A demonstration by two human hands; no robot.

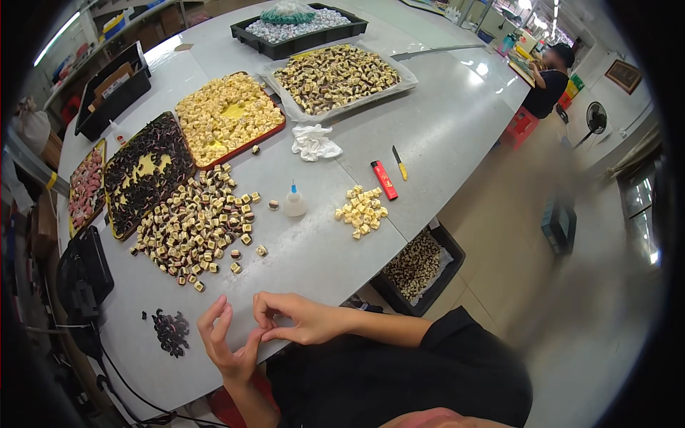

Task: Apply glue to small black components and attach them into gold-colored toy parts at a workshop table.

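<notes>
My left hand (pixel 232 344) is at the table's near edge, its fingers raised and apart, its thumb tip against my right fingertips. Thumb and index finger of my right hand (pixel 298 319) are pinched together there; anything between them is too small or hidden to make out. Left of my hands lies a small pile of black curved pieces (pixel 170 333). Beyond them spreads a heap of small cream-and-dark cube pieces (pixel 189 228). A squeeze bottle with a blue needle tip (pixel 294 202) stands beside it. Plain cream pieces (pixel 360 211) form a smaller pile to the right.
Trays of cream pieces (pixel 227 118), black pieces (pixel 150 167), pink pieces (pixel 87 184) and finished-looking cubes (pixel 335 77) stand farther back. A crumpled tissue (pixel 314 143), red lighter-like box (pixel 384 180) and yellow-handled knife (pixel 400 164) lie mid-table. A black bin (pixel 457 260) sits below the right edge.
</notes>
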